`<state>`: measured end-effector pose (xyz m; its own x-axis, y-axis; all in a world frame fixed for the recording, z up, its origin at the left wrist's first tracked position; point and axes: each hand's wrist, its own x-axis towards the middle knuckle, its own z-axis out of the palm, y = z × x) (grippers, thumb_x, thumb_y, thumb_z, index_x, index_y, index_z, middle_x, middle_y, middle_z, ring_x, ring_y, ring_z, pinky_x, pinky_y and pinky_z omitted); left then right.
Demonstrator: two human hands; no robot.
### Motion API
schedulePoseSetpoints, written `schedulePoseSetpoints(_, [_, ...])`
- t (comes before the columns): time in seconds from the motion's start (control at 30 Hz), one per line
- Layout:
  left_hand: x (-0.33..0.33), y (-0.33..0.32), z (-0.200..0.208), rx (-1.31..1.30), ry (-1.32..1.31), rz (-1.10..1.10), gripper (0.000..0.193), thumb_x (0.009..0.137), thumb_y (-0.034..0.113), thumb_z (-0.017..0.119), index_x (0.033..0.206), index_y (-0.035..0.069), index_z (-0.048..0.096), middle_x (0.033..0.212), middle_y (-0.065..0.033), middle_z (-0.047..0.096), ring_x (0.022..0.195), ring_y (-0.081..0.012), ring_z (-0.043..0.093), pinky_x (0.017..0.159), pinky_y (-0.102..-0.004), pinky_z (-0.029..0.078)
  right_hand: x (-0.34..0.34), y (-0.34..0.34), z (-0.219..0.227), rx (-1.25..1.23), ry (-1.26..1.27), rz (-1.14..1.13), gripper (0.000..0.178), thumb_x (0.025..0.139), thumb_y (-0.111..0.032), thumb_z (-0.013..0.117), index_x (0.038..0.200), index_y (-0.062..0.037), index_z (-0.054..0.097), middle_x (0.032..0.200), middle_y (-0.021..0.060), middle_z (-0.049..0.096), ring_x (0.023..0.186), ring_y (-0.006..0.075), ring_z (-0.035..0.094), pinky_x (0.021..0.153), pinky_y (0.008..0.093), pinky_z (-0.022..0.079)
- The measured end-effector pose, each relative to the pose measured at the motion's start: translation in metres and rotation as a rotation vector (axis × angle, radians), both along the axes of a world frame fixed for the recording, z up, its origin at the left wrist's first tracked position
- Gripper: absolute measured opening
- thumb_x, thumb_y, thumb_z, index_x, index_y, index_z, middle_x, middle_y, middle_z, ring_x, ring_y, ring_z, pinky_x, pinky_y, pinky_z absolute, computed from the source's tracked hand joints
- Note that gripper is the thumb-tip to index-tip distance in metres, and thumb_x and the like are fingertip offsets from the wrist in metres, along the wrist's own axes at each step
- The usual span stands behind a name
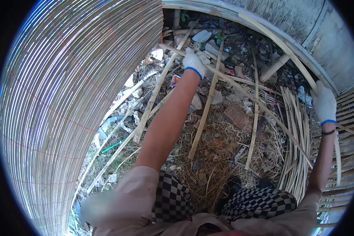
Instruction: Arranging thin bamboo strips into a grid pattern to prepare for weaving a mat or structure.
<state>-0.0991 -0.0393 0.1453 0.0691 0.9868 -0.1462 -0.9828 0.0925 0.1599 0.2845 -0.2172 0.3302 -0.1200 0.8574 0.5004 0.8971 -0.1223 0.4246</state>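
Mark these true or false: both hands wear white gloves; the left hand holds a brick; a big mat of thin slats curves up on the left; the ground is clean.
1. Both hands wear white gloves: true, left hand and right hand.
2. The left hand holds a brick: false, its grip is on a bamboo strip; the brick lies on the ground.
3. A slat mat curves up on the left: true.
4. The ground is clean: false, straw, stones and scraps cover it.

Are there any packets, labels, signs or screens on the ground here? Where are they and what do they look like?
No signs or screens show.
Small crumpled red-and-white wrapper: on the littered ground just left of the outstretched left forearm, below the white-gloved left hand.
Crumpled clear plastic wrapper: on the ground left of the white-gloved right hand, shiny and pale.
Other pale scraps lie among the bamboo strips; too small to tell.
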Motion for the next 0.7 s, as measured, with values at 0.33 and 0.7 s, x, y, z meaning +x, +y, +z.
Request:
schedulePoseSetpoints(0.33, [0.028, -0.018, 0.037, -0.02, 0.292, 0.076, 0.046, 0.108, 0.052, 0.037, 0.106, 0.01, 0.055, 0.071, 0.0, 0.042, 0.05, -0.012, 0.038, 0.041, -0.0275, 0.031, -0.09, 0.067, -0.088, -0.023, 0.186, 0.395, 0.021, 0.096, -0.024, 0.06, 0.109, -0.008, 0.059, 0.081, 0.0205, 0.068, 0.073, 0.043, 0.067, 0.063, 0.0544, 0.052])
schedulePoseSetpoints(0.7, [0.032, -0.025, 0.026, 0.17, 0.25, -0.049, 0.053, 0.108, 0.054, 0.035, 0.13, 0.009, 0.052, 0.117, -0.0149, 0.061, 0.107, -0.0344, 0.062, 0.09, -0.0577, 0.056, -0.13, 0.059, -0.12, -0.522, 0.541, 0.561, 0.05, 0.099, -0.049, 0.056, 0.119, -0.003, 0.055, 0.087, 0.027, 0.067, 0.084, 0.0466, 0.066, 0.073, 0.0531, 0.05])
